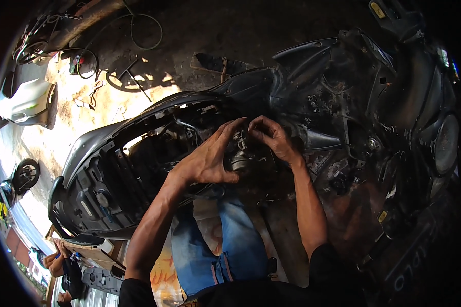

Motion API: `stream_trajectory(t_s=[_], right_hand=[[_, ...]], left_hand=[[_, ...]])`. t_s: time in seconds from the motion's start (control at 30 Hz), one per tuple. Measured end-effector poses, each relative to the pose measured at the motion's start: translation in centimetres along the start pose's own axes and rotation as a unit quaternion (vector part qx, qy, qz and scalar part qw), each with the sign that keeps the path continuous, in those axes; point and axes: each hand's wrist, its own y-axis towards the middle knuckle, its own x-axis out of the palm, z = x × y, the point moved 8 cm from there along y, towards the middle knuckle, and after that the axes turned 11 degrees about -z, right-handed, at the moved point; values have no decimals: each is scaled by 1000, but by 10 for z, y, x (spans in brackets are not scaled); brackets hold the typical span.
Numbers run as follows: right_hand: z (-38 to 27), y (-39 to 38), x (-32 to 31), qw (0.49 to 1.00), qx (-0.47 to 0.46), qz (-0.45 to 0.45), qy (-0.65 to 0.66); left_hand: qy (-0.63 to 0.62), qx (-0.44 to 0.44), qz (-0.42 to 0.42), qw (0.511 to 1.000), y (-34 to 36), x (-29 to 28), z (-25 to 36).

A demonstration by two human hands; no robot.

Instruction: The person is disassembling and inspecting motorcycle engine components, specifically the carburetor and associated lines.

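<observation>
A dark scooter (95, 146) lies across my view with its seat off, its frame and inner parts laid bare. In its middle, a metal engine part (243, 162) shows between my hands. My left hand (205, 161) hovers by that part's left side, fingers stretched out and thumb apart, with nothing seen in it. On the other side, my right hand (275, 139) is curled, thumb and fingers bent toward each other over the engine bay. Whatever its fingertips hold, if anything, is too small and dark to make out.
A T-handle wrench (134, 81) lies on the floor beyond the scooter. Farther left is a pale body panel (28, 102). A thin hose (148, 47) loops at the back. Another person (69, 271) is at lower left, near a grey plastic part (101, 280).
</observation>
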Motion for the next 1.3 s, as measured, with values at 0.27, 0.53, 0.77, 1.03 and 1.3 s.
stream_trajectory(t_s=[0.27, 0.53, 0.77, 1.03, 1.3], right_hand=[[10, 18, 18, 986, 25, -109, 122], [7, 31, 47, 962, 61, -234, 124], [-12, 43, 73, 943, 110, -313, -8], [-31, 60, 107, 921, 87, -359, -123], [-17, 76, 123, 895, 148, -415, -75]], left_hand=[[-21, -11, -29, 999, -15, 12, 4], [-53, -73, -54, 994, -38, 13, -1], [-88, -153, -128, 976, -68, 26, -15], [26, -183, -101, 978, -96, 19, -25], [-95, -124, -47, 987, -115, 20, -26]])
